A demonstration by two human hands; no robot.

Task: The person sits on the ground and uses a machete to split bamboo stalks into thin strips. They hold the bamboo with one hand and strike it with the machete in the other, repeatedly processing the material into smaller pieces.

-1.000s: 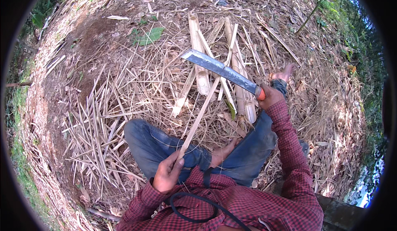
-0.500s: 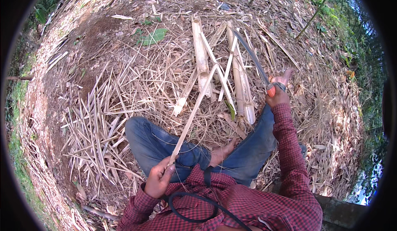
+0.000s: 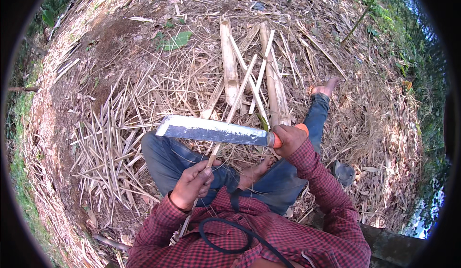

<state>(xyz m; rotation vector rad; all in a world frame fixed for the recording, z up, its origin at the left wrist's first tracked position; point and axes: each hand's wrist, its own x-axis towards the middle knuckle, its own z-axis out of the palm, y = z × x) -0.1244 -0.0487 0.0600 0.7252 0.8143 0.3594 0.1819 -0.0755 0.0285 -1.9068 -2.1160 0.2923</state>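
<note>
My right hand (image 3: 289,140) is closed around the orange handle of a machete (image 3: 213,131). Its broad blade points left, with the flat side showing, and crosses over a long bamboo strip (image 3: 246,83). Near its lower end, my left hand (image 3: 193,184) grips that strip, thumb pressed against it. From there the strip slants up and away to the right, over other split bamboo. Whether the blade touches the strip or hangs above it, I cannot tell.
Split bamboo lengths (image 3: 229,56) lie ahead of my crossed legs, with a thicker bamboo piece (image 3: 274,85) to their right. A heap of thin bamboo sticks (image 3: 113,157) spreads at my left. Dry leaves and shavings cover the ground, with a green leaf (image 3: 177,41) farther off.
The machete has swung from the far right to across the strip, its blade now lying sideways. My left hand has risen a little along with the strip.
</note>
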